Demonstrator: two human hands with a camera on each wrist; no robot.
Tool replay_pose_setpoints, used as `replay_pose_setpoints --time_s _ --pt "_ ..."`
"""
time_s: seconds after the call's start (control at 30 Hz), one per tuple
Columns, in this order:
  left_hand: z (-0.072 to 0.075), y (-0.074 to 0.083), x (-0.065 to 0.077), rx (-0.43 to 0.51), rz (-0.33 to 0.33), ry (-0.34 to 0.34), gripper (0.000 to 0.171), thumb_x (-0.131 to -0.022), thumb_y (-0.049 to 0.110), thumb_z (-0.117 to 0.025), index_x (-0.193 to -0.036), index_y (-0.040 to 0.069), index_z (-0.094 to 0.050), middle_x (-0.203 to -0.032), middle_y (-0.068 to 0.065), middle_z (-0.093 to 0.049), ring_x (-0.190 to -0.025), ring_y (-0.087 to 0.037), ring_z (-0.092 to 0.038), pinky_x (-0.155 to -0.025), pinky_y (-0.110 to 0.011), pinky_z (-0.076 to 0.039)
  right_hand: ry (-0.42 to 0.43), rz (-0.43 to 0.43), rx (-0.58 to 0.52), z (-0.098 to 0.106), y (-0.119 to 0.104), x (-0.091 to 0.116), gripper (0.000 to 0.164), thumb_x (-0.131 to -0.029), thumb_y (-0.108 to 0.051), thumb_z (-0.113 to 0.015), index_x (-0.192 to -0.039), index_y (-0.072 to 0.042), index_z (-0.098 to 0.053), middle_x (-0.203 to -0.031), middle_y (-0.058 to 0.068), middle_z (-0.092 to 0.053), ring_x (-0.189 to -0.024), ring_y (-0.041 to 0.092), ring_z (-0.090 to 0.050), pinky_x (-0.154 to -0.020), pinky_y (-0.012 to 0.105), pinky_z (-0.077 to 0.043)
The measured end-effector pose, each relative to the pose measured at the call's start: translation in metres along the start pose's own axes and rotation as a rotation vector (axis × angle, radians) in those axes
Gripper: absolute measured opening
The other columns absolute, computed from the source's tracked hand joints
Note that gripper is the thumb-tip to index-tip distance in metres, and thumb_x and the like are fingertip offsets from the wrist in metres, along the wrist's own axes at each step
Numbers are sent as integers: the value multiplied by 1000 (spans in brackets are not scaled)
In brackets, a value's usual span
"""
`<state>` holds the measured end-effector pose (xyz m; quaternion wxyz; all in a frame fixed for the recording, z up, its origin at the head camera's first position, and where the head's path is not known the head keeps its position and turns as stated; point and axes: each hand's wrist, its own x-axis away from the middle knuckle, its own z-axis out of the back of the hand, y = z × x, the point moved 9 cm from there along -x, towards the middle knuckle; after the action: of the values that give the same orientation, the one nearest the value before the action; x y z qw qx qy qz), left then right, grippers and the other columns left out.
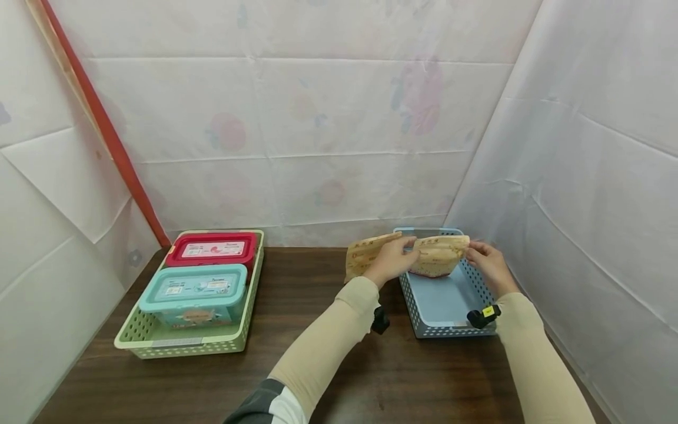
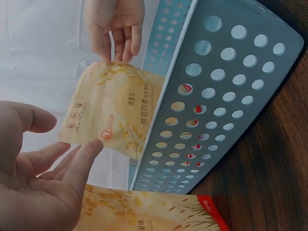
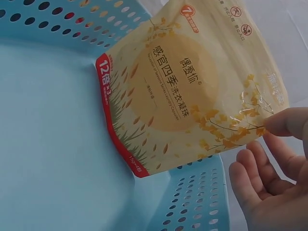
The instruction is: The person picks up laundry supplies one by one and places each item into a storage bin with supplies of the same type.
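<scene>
A cream-yellow laundry capsule pouch (image 3: 168, 91) with a red bottom edge hangs tilted over the far part of the blue basket (image 1: 439, 300). My right hand (image 1: 489, 265) pinches its upper corner between thumb and fingers. At the pouch's other upper corner is my left hand (image 2: 43, 168), thumb and fingers spread apart, fingertips overlapping the pouch; contact is hard to tell. A second similar pouch (image 1: 365, 253) stands outside the basket, to its left, partly hidden behind my left hand. Its printed front and red bottom edge show low in the left wrist view.
On the left of the dark wooden table (image 1: 296, 306) stands a green basket (image 1: 222, 344). It holds a red lidded box (image 1: 212, 249) and a teal lidded box (image 1: 196, 288). White sheeting (image 1: 328, 118) closes off the back and both sides.
</scene>
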<state>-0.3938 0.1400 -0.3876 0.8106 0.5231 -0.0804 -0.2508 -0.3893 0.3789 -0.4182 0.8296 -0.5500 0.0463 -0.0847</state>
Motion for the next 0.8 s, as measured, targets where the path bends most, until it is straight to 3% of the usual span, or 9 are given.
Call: replay_pose_setpoints --time_s 0.23,0.6,0.8 --pt "0 1 -1 12 7 29 48 -106 29 -47 -152 15 -45 -148 -5 -51 -126 -18 -57 -98 -37 -50 5 -7 -4 -2 -2 0 58 -105 -36 -51 -144 6 -43 -143 24 -43 -129 36 -43 -112 53 -33" --pt "-2 -1 -6 40 35 40 53 -106 29 -46 -156 17 -37 -154 -1 -44 -133 -20 -50 -104 -40 -45 47 18 -14 0 -4 -8 58 -105 -39 -51 -145 3 -44 -142 23 -46 -130 35 -46 -111 49 -36" --pt "-3 -3 -14 45 38 59 53 -106 28 -45 -157 17 -37 -153 -1 -45 -132 -18 -49 -101 -39 -46 69 -8 -25 -1 -5 -14 56 -106 -37 -50 -146 1 -43 -145 22 -45 -135 35 -45 -112 47 -36"
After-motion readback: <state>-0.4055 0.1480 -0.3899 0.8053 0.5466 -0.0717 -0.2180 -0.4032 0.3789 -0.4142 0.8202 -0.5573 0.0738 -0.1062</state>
